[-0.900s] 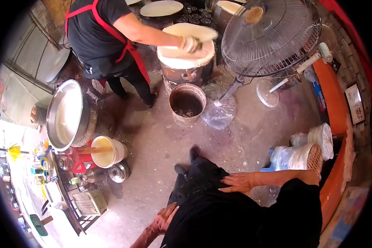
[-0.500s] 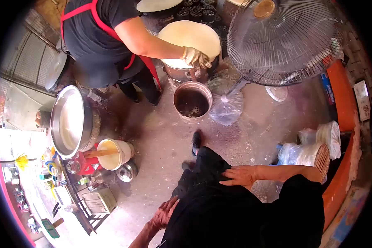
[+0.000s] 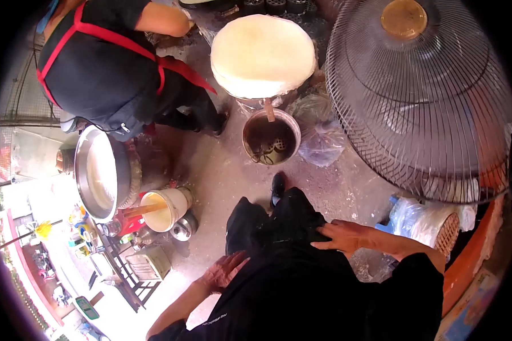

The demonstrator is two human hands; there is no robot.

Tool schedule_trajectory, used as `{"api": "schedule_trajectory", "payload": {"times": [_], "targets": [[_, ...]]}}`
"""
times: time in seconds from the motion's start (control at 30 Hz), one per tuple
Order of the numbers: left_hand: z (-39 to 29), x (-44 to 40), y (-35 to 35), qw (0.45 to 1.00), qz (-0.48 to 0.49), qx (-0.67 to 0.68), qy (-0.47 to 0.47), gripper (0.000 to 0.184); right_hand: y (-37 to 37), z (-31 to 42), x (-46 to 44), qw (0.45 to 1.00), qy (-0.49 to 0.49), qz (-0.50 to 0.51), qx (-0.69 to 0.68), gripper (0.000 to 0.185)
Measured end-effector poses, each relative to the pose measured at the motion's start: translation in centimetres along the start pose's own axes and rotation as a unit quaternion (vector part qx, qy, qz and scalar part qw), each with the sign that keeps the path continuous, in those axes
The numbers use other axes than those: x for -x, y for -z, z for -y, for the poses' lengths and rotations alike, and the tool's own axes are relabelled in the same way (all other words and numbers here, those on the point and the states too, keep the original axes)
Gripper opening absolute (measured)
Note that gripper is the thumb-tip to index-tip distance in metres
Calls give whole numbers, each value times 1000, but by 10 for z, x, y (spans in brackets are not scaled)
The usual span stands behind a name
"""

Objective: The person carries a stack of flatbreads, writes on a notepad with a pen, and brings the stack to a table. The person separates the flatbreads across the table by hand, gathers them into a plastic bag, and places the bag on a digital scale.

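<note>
In the head view I have the black trousers [image 3: 256,224] between and just ahead of both hands, on the wearer's side of the rusty bucket [image 3: 254,128], my landmark. I see the hands set well apart from each other. The left hand [image 3: 224,273], nearer the wearer and left of the bucket, lies with fingers stretched out on the dark clothing. The right hand [image 3: 338,236], nearer the wearer and right of the bucket, rests on the same cloth — thumb spread off from slightly bent fingers. The trousers look plain, creased and bulging at the knees; a dark shoe [image 3: 277,188] shows between them and the bucket. Past the bucket I see a drum topped by a pale round sheet [image 3: 261,57]; right of the bucket, touching it or nearly so, a clear plastic bag [image 3: 322,142] — and farther right, a big caged fan [image 3: 404,96]. Beyond the bucket's left stands a co-worker [image 3: 105,62] in red apron straps.
</note>
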State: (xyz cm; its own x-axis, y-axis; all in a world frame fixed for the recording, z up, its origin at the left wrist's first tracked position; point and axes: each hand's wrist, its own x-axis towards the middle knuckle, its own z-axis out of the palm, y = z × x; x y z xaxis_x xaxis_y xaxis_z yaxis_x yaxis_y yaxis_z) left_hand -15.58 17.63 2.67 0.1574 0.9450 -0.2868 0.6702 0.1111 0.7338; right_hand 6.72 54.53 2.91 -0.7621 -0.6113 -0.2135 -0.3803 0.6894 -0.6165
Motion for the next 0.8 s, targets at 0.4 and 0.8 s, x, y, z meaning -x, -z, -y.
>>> {"api": "schedule_trajectory", "payload": {"times": [0.4,0.8], "targets": [[122,-93,158,979,-171,-11,113,56,-22,-170,-89,624,-431,-500,-419,36],[230,-286,189,687,-173,660,249,72,69,-292,-231,342,-400,-496,-691,35]]}}
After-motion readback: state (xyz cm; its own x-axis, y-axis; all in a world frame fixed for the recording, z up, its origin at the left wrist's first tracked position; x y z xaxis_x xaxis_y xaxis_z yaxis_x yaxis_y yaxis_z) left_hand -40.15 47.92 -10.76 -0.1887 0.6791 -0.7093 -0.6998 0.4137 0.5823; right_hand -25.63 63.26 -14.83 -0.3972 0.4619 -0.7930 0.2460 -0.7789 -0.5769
